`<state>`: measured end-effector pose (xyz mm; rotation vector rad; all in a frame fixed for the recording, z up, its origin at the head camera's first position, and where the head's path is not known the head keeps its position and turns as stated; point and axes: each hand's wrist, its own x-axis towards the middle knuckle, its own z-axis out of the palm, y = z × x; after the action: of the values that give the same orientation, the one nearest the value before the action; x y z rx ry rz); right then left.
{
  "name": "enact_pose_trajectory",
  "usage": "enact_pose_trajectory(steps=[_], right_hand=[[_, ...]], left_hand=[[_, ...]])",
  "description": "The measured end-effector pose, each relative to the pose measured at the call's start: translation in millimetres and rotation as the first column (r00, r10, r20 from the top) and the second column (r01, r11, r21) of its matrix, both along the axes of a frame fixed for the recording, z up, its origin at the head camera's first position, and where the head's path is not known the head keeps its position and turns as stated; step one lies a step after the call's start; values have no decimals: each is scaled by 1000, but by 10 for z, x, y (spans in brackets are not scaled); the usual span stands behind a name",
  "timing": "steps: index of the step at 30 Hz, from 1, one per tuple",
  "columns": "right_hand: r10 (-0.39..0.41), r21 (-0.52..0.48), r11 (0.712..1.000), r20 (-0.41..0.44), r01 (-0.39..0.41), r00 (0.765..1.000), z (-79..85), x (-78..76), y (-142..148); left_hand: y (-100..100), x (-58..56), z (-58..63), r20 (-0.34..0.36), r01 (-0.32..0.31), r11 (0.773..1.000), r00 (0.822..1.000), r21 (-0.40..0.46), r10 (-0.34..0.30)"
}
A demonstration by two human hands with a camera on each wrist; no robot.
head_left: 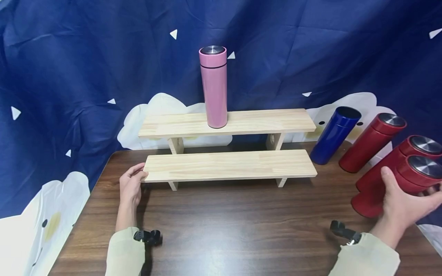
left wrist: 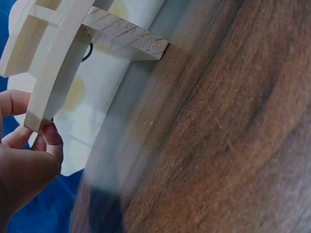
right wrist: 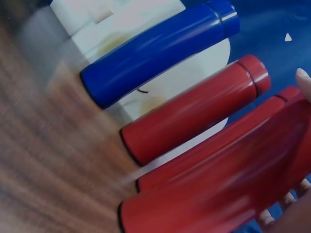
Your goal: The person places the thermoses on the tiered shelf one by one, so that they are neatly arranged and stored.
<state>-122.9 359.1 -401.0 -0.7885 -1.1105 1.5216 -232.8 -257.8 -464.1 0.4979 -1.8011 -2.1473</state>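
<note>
At the left end of the lower shelf board (head_left: 229,165), my left hand (head_left: 130,186) pinches the wood. The left wrist view shows thumb and fingers on either side of the board's corner (left wrist: 40,114). Far to the right, my right hand (head_left: 400,205) grips a red thermos (head_left: 366,204) with a silver-topped lid. In the right wrist view this thermos (right wrist: 204,189) overlaps a second red thermos (right wrist: 218,141) behind it. A third red thermos (head_left: 370,145) and a blue thermos (head_left: 332,137) stand beyond them.
A pink thermos (head_left: 215,94) stands upright on the upper shelf board (head_left: 266,120). Both wooden tiers stand on the dark brown table (head_left: 224,222). A dark blue cloth (head_left: 103,57) with white cloud shapes hangs behind.
</note>
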Motion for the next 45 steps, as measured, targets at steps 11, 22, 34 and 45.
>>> enact_pose_trajectory(steps=[11,22,34,45], right_hand=[[158,73,985,-27,-155,987,-320,34,58],[212,-73,976,125,-204,969,-655,52,117],[245,-119,967,189,-225,951,-833,147,120],[229,-93,973,267,-211,936,-835,197,142]], left_hand=[[-1,-16,-5,24,7,1000,1000,-22,-6],[-7,-10,-11,12,5,1000,1000,8,-5],[-16,-10,-39,-4,-18,999,1000,30,18],[-16,-11,-18,5,2,999,1000,41,-2]])
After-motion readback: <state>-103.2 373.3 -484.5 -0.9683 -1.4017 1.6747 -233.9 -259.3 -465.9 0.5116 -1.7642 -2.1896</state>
